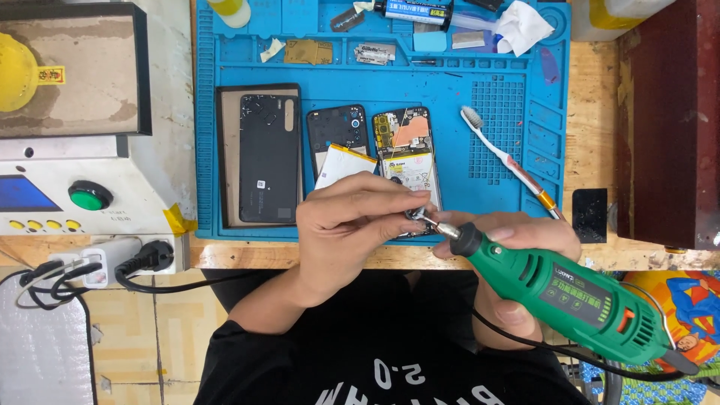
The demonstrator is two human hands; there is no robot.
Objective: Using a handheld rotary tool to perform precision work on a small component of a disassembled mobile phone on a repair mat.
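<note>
A blue silicone work mat (517, 161) covers a worn wooden bench (596, 90); tiled floor shows below the bench's near edge. At the mat's six o'clock edge the left hand (352, 217) pinches a small metal part (415, 215) between closed fingertips. The right hand (517, 259), wrapped around a green corded rotary tool (577, 296), holds its bit against that part — both hover over the bench edge. At twelve o'clock from the hands lie an opened phone with exposed battery (407, 161), a black phone frame (337, 135) and a black back cover (268, 157). At two o'clock a white toothbrush (506, 159) lies slantwise. At nine o'clock sits a white machine with a green button (90, 195) — cables crowd below it.
</note>
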